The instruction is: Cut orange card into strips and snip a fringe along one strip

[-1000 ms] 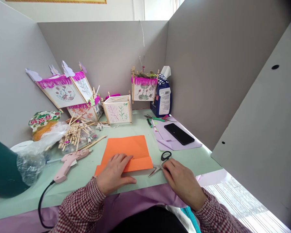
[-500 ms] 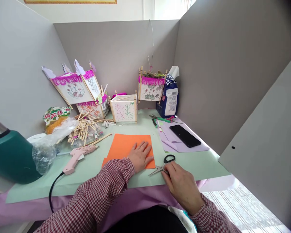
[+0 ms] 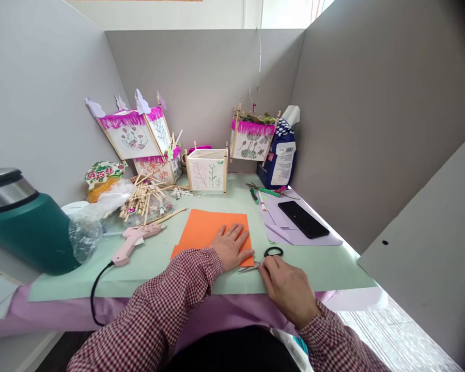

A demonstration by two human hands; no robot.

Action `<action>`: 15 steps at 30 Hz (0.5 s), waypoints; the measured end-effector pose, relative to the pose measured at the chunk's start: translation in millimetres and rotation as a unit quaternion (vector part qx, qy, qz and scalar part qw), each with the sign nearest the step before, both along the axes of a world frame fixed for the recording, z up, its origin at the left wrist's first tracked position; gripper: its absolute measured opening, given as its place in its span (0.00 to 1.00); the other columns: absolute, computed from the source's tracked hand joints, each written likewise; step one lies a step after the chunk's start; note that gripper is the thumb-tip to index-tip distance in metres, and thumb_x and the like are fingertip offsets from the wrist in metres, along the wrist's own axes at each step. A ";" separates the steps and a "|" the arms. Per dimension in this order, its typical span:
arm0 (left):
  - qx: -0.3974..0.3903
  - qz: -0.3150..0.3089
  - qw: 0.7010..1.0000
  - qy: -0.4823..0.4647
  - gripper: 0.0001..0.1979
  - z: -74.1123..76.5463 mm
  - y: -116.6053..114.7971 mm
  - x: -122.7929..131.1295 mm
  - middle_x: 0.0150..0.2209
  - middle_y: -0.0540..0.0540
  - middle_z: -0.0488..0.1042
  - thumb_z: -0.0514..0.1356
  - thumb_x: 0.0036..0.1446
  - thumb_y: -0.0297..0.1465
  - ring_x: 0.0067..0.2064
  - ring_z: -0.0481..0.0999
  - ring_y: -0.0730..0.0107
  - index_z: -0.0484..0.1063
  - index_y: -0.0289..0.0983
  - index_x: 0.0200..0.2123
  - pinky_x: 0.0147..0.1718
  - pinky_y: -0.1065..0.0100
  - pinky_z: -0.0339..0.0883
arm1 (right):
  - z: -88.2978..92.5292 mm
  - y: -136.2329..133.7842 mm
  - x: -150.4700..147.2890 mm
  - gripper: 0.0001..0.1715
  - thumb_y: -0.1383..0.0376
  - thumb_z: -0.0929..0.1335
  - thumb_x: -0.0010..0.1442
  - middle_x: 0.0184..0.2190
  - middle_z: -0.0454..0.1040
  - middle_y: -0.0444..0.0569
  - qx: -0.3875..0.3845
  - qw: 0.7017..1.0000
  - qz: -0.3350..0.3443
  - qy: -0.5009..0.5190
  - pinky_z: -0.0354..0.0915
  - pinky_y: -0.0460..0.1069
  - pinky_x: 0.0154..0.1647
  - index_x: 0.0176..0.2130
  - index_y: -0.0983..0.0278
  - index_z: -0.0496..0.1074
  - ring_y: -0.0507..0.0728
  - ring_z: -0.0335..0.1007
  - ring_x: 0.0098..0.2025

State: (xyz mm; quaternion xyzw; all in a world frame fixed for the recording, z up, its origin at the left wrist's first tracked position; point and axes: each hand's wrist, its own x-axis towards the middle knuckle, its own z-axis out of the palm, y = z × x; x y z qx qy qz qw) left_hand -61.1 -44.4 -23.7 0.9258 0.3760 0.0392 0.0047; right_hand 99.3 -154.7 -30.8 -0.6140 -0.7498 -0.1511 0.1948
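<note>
Nearest, the right hand (image 3: 289, 289) lies curled at the desk's front edge, its fingers (image 3: 266, 272) against the scissors (image 3: 256, 266) near the pivot; they sit partly over the metal, and whether they grip it cannot be told. The scissors lie flat and closed, blades pointing left, black finger loop just beyond the hand. The left hand (image 3: 230, 247) is pressed flat and open on the orange paper (image 3: 205, 230), fingers spread, holding nothing else. The paper lies on the pale green desk (image 3: 318, 271), its near edge by the scissors.

To the left are a pink glue gun (image 3: 134, 243) with a black cord, a green flask (image 3: 31, 232) and a crumpled plastic bag (image 3: 87, 232). To the right, a black phone (image 3: 303, 219) rests on lilac paper (image 3: 294, 232). Farther back lies a heap of wooden sticks (image 3: 145, 199), beside three paper lanterns: a tilted one with pink fringe (image 3: 132, 137), a plain one (image 3: 207, 173), and another fringed (image 3: 251, 142) by a blue tissue bag (image 3: 279, 163).
</note>
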 end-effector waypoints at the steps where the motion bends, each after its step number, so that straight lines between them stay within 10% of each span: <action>1: 0.001 0.001 1.000 0.002 0.35 -0.8 0.5 0.1 0.63 0.43 0.45 0.31 0.56 0.51 0.63 0.41 0.60 0.47 0.38 0.61 0.58 0.50 0.35 | 0.6 -0.1 0.5 0.12 0.63 0.57 0.61 0.24 0.65 0.44 -0.002 1.000 0.004 -0.005 0.45 0.47 0.23 0.29 0.63 0.62 0.50 0.60 0.23; 15: -0.027 -0.004 0.999 -0.023 0.34 -0.1 2.3 0.0 0.63 0.41 0.45 0.32 0.57 0.50 0.63 0.42 0.59 0.48 0.37 0.60 0.57 0.49 0.35 | -6.9 -31.5 -5.6 0.13 0.64 0.58 0.61 0.22 0.63 0.43 0.005 0.996 0.061 0.072 0.48 0.46 0.24 0.25 0.63 0.60 0.50 0.58 0.23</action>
